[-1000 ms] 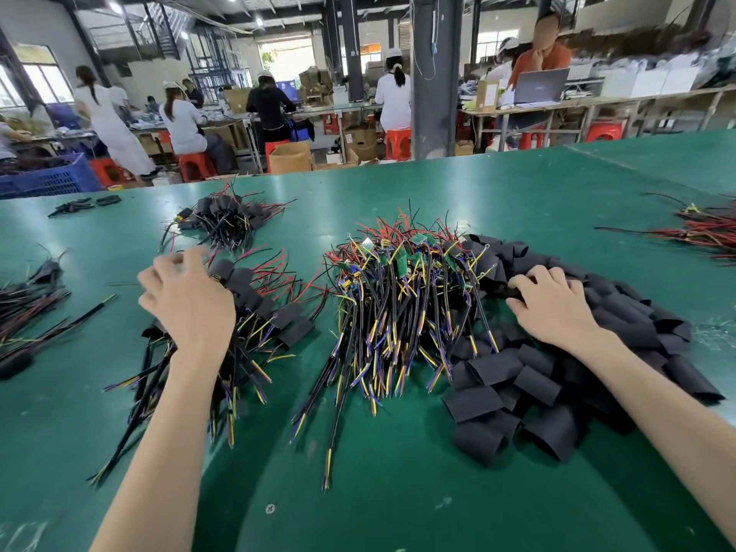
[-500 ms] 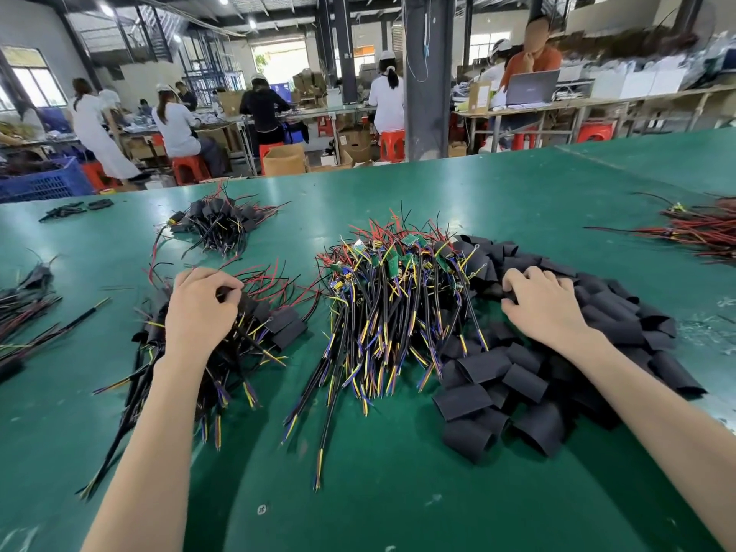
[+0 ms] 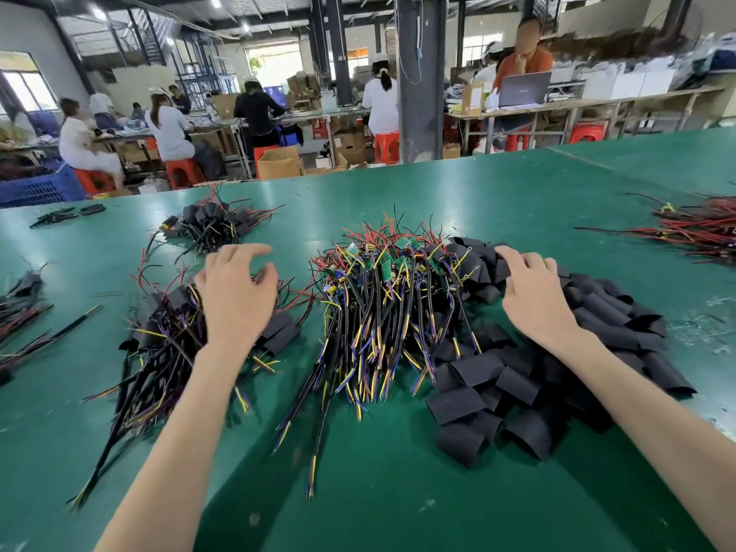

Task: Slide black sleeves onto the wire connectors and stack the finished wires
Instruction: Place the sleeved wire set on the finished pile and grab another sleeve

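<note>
- Green table mat (image 3: 398, 503): the work surface that bears all the heaps listed below
- Loose heap of thin black, yellow, blue and red wires with small green circuit-board connectors (image 3: 378, 308): lies mid-table between the two hands, boards at the far end and stripped tips toward the person; not yet sleeved
- Pile of short, flattened black tube sleeves (image 3: 478, 370): sits just right of the wire heap and touches it
- Stack of finished, sleeved wires (image 3: 159, 344): lies left of the heap, partly under the left forearm
- Left hand (image 3: 235, 300): hovers over the finished stack with fingers spread and lightly curved, holding nothing
- Right hand (image 3: 533, 300): lies palm-down on the sleeve pile with fingertips touching the far sleeves; no sleeve is visibly pinched
- Handling, wires: judged light, limp and apt to tangle (neighbours may drag along), so take one by the cable just behind its board, which looks the fragile part
- Handling, sleeves: judged soft, thin and nearly weightless, and they lie collapsed flat; pinch one by its edges so the mouth opens before it is slid over the board
</note>
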`<state>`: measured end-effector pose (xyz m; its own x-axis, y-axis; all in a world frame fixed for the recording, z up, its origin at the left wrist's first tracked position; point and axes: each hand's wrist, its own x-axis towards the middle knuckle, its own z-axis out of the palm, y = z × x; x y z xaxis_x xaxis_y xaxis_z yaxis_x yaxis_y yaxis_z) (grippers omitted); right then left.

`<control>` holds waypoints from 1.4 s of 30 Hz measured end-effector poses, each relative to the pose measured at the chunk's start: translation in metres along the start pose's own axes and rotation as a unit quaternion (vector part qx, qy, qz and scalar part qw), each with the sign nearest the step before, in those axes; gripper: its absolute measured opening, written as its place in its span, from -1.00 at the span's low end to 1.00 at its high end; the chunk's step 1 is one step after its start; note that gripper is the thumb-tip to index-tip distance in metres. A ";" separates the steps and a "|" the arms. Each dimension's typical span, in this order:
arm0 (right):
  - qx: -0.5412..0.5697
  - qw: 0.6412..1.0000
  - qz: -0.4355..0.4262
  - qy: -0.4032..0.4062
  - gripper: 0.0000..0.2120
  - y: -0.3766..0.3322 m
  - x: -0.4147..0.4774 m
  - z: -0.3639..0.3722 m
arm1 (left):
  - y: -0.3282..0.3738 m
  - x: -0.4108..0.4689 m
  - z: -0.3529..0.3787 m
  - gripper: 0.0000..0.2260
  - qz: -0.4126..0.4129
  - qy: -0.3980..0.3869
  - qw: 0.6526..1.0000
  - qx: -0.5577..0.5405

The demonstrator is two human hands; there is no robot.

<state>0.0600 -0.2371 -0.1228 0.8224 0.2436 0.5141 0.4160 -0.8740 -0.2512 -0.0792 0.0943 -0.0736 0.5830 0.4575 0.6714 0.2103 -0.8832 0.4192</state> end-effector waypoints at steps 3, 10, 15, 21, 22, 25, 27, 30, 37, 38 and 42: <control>0.032 0.999 -0.020 0.022 -0.50 -0.003 0.000 0.001 | 0.043 0.001 0.024 -0.80 -0.003 -0.070 0.992 -0.103; 0.059 0.997 -0.048 0.029 -0.57 -0.004 -0.005 0.007 | 0.088 0.042 0.078 -0.71 -0.114 -0.160 0.980 0.013; 0.083 0.994 -0.053 0.036 -0.60 -0.006 -0.005 0.009 | 0.087 0.056 0.087 -0.73 -0.153 -0.247 0.956 0.052; 0.087 0.994 -0.062 0.037 -0.60 -0.009 -0.006 0.007 | 0.093 0.061 0.083 -0.88 -0.145 -0.261 0.955 0.009; 0.089 0.993 -0.062 0.038 -0.60 -0.009 -0.006 0.007 | 0.094 0.061 0.083 -0.89 -0.134 -0.253 0.958 0.010; 0.095 0.993 -0.060 0.035 -0.61 -0.010 -0.007 0.006 | 0.096 0.060 0.082 -0.90 -0.103 -0.229 0.968 0.019; 0.105 0.992 -0.062 0.034 -0.62 -0.010 -0.008 0.006 | 0.095 0.058 0.081 -0.94 -0.090 -0.243 0.965 0.043; 0.110 0.991 -0.066 0.032 -0.62 -0.009 -0.009 0.006 | 0.095 0.055 0.077 -0.86 -0.099 -0.285 0.952 0.058; 0.115 0.991 -0.067 0.032 -0.62 -0.011 -0.008 0.005 | 0.099 0.056 0.065 -0.93 -0.097 -0.254 0.962 -0.006; 0.115 0.991 -0.066 0.032 -0.63 -0.011 -0.008 0.005 | 0.101 0.056 0.063 -0.94 -0.090 -0.250 0.964 -0.026; 0.119 0.990 -0.062 0.031 -0.62 -0.012 -0.008 0.003 | 0.108 0.060 0.052 -0.90 -0.066 -0.226 0.967 -0.093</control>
<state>0.0499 -0.2274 -0.1267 0.7360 0.3104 0.6016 0.5986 -0.7135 -0.3642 0.0194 0.0214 -0.0197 0.8531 0.4361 0.2863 0.1863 -0.7673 0.6136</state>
